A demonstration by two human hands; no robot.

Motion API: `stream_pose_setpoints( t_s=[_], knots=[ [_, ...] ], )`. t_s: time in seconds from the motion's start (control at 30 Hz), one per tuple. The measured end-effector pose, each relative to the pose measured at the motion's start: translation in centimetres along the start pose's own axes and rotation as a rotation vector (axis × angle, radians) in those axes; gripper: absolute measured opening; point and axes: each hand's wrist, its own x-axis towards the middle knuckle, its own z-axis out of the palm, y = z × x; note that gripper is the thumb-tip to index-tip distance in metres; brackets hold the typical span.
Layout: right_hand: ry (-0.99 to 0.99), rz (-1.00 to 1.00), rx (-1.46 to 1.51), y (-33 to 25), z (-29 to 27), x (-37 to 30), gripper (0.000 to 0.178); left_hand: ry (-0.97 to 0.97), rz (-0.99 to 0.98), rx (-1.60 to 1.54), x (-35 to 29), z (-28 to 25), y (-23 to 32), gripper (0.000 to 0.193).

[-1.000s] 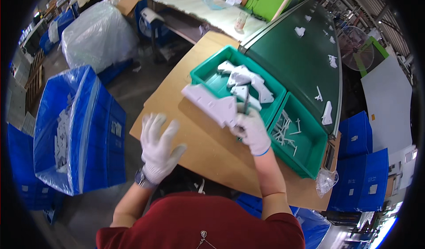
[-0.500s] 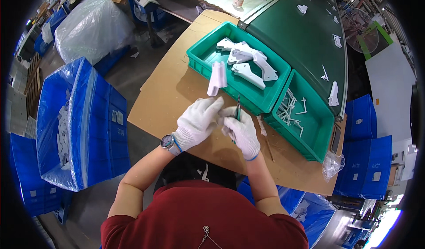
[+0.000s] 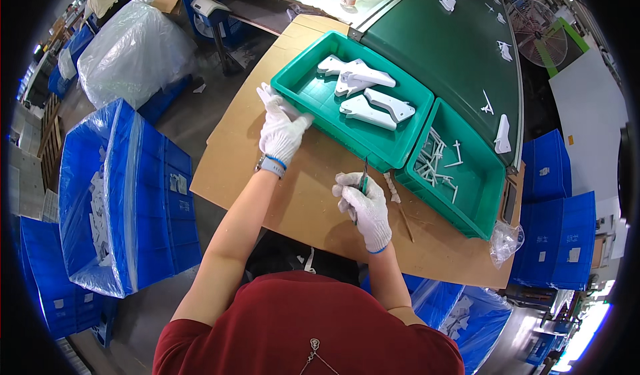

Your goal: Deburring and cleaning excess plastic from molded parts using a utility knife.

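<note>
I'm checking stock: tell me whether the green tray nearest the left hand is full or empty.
Partly filled: white parts lie in the green tray, its floor showing around them.
</note>
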Motion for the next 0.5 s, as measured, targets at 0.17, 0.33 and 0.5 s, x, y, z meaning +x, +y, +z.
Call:
stream_pose_setpoints(
  t_s=[0.17,0.33,0.5],
  knots=[
    [0.01,0.003,-0.028,-0.2,0.0,-0.4,0.026,0.099,-0.11,-0.343,3.3,0.8,-0.9,0.086],
    [0.014,0.021,-0.043,-0.7,0.3,-1.3,0.029,0.356,-0.192,-0.466,4.0,0.2,-2.2,0.077],
    [0.1,-0.02,-0.075,-1.0,-0.9,-1.8,0.03,-0.132,-0.083,-1.001,-3.2,-6.6,-1.6,0.056]
  ],
)
